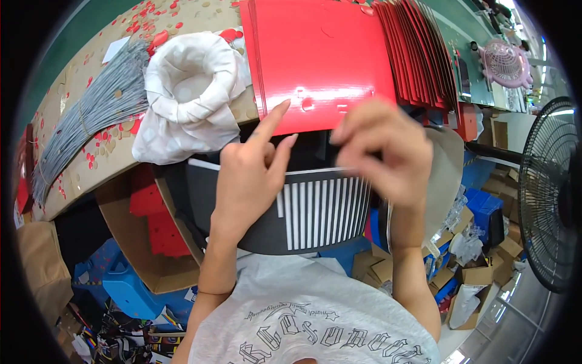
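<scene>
A glossy red card sheet [321, 60] lies on the table in front of me, with small cut-outs near its near edge. My left hand [251, 173] has its index finger and thumb stretched apart, the fingertip over the sheet's near left corner; the other fingers curl in. Blurred by motion, my right hand [388, 151] hangs near the sheet's near right corner with bent fingers. Whether it holds anything is unclear. Below both hands, against my body, is a dark curved board [251, 227] bearing a row of several narrow white strips [324, 212].
Left of the sheet sit a white cloth bag [188, 130] with a rolled rim and a bundle of grey cords [91, 121]. Red folded cards [418, 54] stand at right. An open cardboard box [173, 276] is below left; a black fan [551, 188] stands far right.
</scene>
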{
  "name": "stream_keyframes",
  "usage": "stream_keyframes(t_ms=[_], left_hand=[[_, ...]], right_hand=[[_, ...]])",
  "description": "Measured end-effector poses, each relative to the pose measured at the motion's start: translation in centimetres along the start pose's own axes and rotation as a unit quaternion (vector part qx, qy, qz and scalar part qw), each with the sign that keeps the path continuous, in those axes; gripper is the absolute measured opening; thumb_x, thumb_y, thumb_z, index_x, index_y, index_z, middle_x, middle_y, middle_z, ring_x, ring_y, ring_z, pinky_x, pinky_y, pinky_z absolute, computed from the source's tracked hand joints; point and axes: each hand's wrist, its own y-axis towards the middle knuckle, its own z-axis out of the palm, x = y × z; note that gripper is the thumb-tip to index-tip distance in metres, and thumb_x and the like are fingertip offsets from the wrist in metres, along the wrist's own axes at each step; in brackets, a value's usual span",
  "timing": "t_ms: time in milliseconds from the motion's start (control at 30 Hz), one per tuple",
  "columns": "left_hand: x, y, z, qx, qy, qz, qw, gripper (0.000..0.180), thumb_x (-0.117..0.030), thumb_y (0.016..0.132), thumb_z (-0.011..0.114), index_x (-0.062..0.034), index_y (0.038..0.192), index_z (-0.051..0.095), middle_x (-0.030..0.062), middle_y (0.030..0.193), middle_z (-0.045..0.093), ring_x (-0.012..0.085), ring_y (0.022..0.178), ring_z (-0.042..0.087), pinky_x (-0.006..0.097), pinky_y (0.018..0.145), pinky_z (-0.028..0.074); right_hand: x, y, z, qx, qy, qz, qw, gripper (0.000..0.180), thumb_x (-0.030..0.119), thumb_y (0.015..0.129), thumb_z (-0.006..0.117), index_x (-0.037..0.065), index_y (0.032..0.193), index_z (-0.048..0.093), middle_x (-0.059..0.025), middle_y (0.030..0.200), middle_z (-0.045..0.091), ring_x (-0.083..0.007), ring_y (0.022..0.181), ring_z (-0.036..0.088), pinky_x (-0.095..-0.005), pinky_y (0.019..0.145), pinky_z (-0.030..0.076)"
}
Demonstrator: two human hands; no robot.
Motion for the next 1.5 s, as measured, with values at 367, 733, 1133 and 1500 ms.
stream_keyframes(t_ms=[367, 733, 1133, 1500], left_hand=[[-0.4, -0.9, 3.7, 0.009, -0.041, 0.066, 0.997, 0.04, -0.006, 0.089, 0.07, -0.0053, 0.128, 0.065, 0.0088, 0.047, 0.045, 0.0196, 0.036, 0.041, 0.032, 0.043, 0.035], [0.2, -0.4, 3.9, -0.017, 0.151, 0.033, 0.988, 0.057, -0.01, 0.09, 0.069, -0.0132, 0.145, 0.052, 0.0098, 0.05, 0.053, 0.0229, 0.041, 0.054, 0.038, 0.047, 0.044], [1.1, 0.1, 4.1, -0.11, 0.159, 0.111, 0.975, 0.042, -0.011, 0.082, 0.076, -0.0072, 0.123, 0.07, 0.0062, 0.052, 0.056, 0.0221, 0.039, 0.053, 0.036, 0.041, 0.043], [2.4, 0.0, 4.5, -0.11, 0.148, 0.101, 0.978, 0.051, -0.006, 0.079, 0.077, -0.0167, 0.128, 0.068, 0.0048, 0.049, 0.053, 0.0185, 0.038, 0.051, 0.034, 0.04, 0.041]], right_hand=[[-9.5, 5.6, 0.0, 0.066, -0.087, 0.119, 0.987, 0.011, 0.013, 0.087, 0.073, 0.003, 0.09, 0.074, -0.0056, 0.115, 0.069, -0.0164, 0.095, 0.068, -0.028, 0.081, 0.054], [-9.5, 5.6, 0.2, 0.091, -0.118, 0.11, 0.983, 0.01, 0.012, 0.085, 0.073, 0.004, 0.09, 0.075, -0.0062, 0.118, 0.064, -0.0184, 0.102, 0.064, -0.0305, 0.089, 0.051], [-10.6, 5.4, -0.7, -0.05, -0.338, 0.027, 0.939, 0.029, 0.019, 0.082, 0.075, 0.004, 0.107, 0.072, -0.0087, 0.108, 0.068, -0.026, 0.105, 0.065, -0.0364, 0.088, 0.055], [-13.1, 4.0, -1.3, -0.074, -0.48, 0.02, 0.874, 0.031, 0.025, 0.091, 0.067, 0.012, 0.119, 0.071, -0.008, 0.124, 0.06, -0.0246, 0.115, 0.056, -0.0403, 0.088, 0.049]])
